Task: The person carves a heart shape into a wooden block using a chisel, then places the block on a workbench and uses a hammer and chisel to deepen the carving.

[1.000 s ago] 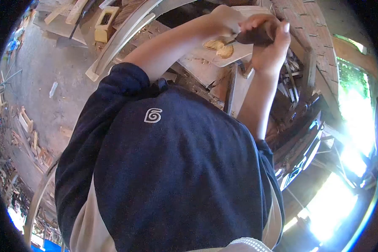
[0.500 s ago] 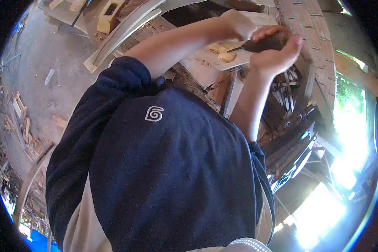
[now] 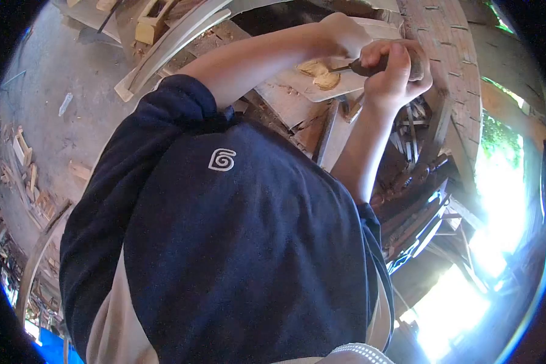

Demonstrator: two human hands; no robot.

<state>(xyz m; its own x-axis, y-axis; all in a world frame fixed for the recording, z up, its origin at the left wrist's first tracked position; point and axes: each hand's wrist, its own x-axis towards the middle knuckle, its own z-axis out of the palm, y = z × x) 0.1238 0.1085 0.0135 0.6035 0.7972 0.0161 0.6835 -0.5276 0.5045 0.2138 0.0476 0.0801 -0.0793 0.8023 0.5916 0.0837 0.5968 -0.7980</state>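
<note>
My right hand point(image 3: 397, 73) is wrapped round the dark rounded handle of a chisel point(image 3: 370, 65), with the thumb laid along the top. The chisel's thin metal shaft points left at a pale yellow carved hollow point(image 3: 321, 74) in a wooden board point(image 3: 303, 88). My left hand point(image 3: 344, 36) is bent at the wrist just beyond the shaft, close to my right fingers. Its fingers are hidden, so I cannot see whether they touch the chisel or the board.
A long curved wooden strip point(image 3: 170, 48) and a yellow wooden block point(image 3: 151, 24) lie to the left. Along the right runs a notched plank point(image 3: 446, 54). Wood scraps point(image 3: 30, 176) are scattered on the concrete floor point(image 3: 60, 73). Metal and wooden pieces point(image 3: 415, 127) lie below the right forearm.
My right hand has changed its hold: the fingers, earlier loose with the thumb spread out, now close round the handle with the thumb over it. The left hand stays nearly in place.
</note>
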